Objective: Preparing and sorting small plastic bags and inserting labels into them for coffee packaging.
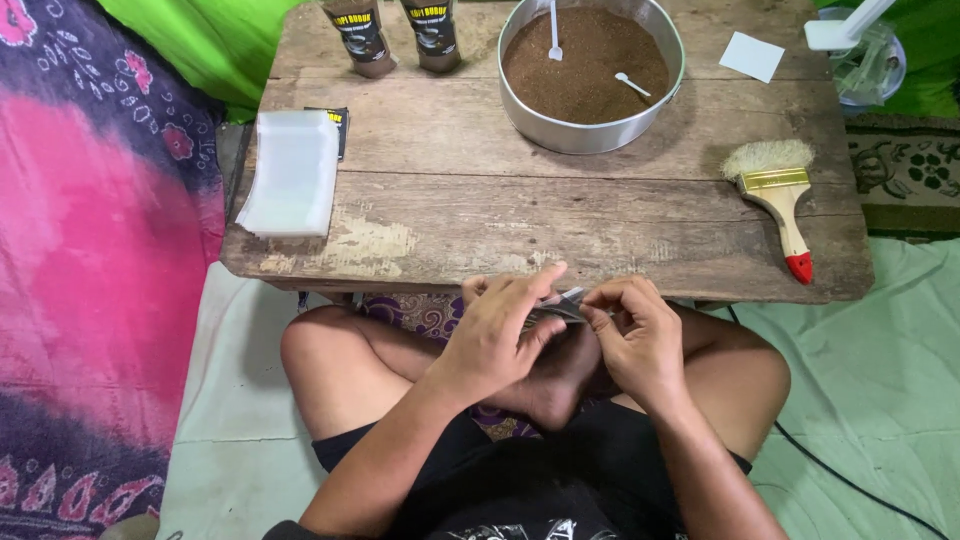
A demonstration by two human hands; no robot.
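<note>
Two hands, flat glossy pouch, rough plank table

Two hands are seen at the bottom middle, two brown packets at the top, two white spoons in one round pan, and one brush at the right.
</note>
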